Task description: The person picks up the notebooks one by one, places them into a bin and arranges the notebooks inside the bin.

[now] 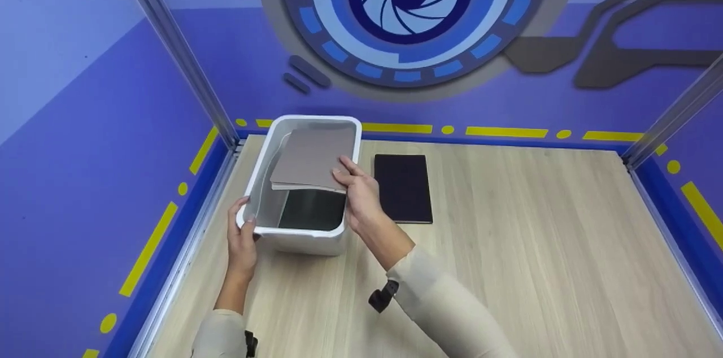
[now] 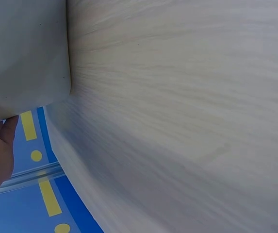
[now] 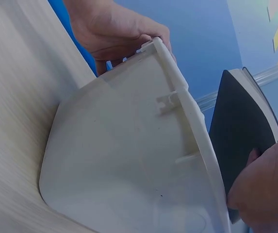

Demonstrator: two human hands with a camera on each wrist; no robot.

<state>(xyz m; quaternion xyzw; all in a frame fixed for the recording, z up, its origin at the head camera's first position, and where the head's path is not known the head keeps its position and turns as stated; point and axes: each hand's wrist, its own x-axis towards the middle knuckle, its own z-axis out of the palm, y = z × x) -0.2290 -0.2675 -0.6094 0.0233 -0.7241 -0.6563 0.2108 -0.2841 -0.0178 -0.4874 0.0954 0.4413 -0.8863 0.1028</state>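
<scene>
A white plastic bin (image 1: 305, 242) stands at the left of the wooden table, its opening facing up. My left hand (image 1: 242, 239) grips the bin's near left corner, thumb over the rim. Between thumb and fingers, my right hand (image 1: 361, 194) holds a notebook with a brownish-grey cover (image 1: 313, 157) at its right edge, tilted over the bin's opening. In the right wrist view the same notebook (image 3: 238, 126) shows a dark underside and pale page edges, above the rim. Below it, a dark flat surface (image 1: 313, 210) shows inside the bin.
A black notebook (image 1: 403, 188) lies on the table (image 1: 536, 245) just right of the bin. Blue panels (image 1: 480, 104) with yellow markings close off the back and sides, and metal posts (image 1: 186, 59) stand at the corners.
</scene>
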